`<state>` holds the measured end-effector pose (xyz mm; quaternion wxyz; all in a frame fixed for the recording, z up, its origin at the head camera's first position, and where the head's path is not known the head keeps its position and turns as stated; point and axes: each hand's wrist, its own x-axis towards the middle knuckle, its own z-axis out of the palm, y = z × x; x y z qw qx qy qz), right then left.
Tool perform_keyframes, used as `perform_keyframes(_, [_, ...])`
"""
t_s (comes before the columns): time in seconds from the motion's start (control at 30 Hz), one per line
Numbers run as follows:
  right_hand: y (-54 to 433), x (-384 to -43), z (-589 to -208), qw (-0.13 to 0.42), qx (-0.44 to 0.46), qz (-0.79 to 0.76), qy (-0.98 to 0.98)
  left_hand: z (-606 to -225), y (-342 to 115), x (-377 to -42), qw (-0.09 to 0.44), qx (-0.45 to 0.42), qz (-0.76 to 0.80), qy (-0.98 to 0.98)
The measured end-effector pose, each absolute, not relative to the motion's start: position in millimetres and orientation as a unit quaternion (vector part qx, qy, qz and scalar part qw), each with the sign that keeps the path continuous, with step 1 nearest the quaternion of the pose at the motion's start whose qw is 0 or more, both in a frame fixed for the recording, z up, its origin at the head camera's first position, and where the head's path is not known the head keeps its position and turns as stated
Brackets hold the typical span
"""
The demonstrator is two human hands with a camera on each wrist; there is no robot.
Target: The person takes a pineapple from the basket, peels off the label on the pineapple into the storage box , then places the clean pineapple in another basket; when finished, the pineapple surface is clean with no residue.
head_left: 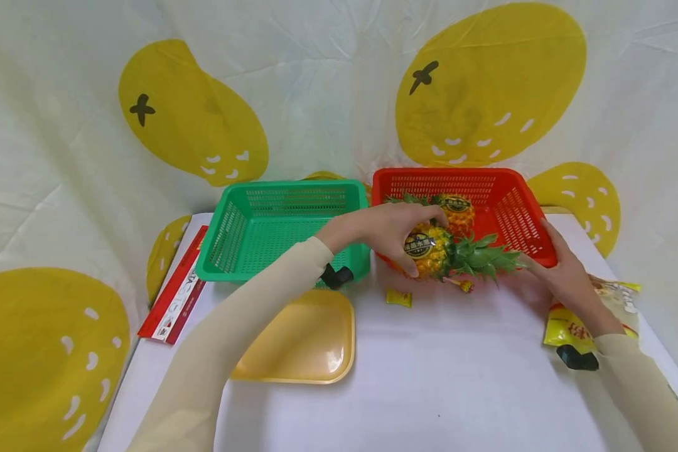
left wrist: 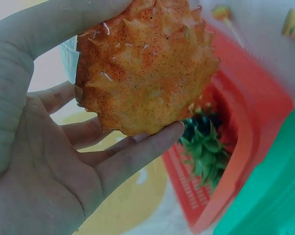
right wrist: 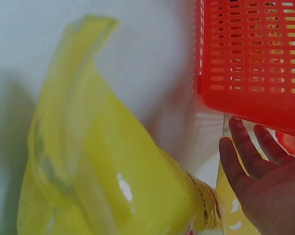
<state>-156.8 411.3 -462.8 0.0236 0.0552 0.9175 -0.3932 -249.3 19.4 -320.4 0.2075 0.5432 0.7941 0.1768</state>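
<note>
Left hand [head_left: 381, 231] gripping small pineapple [head_left: 429, 251] at near rim of red basket [head_left: 528, 235]; right hand [head_left: 565, 276] relaxed beside it. Likely firm, prickly, moderately heavy; best held round the body, clear of leaves

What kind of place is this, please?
Probably a staged tabletop set rather than a real kitchen: a white table holds a green basket, a red basket and pineapples, and a cloth backdrop printed with yellow shapes hangs behind it.
</note>
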Motion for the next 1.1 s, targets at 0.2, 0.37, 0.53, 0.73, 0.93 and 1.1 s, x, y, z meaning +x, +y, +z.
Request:
perform_keyframes(0.2, [406.6, -158.0, -459.0, 0.028, 0.065, -0.396, 0.915, -323.5, 20.1, -230.3, 0.205, 0.561, 0.164, 0.785])
perform_keyframes(0.37, [405.3, -155.4, -459.8, 0.030, 0.063, -0.414, 0.908, -327.0, 18.6, -215.9, 0.210, 0.565, 0.151, 0.784])
perform_keyframes(0.53, [404.6, -152.3, -460.3, 0.027, 0.065, -0.413, 0.908, -333.0, 14.7, -208.3, 0.213, 0.565, 0.162, 0.780])
perform_keyframes(0.73, [403.6, -151.9, -459.1, 0.027, 0.068, -0.406, 0.911, -348.4, 8.8, -199.3, 0.222, 0.555, 0.178, 0.782])
perform_keyframes(0.93, [404.5, -152.3, -458.8, 0.028, 0.074, -0.401, 0.912, -366.4, 5.8, -189.2, 0.234, 0.546, 0.180, 0.784])
perform_keyframes(1.1, [404.7, -152.9, -461.1, 0.027, 0.074, -0.404, 0.911, -380.4, 6.0, -183.9, 0.246, 0.551, 0.176, 0.778])
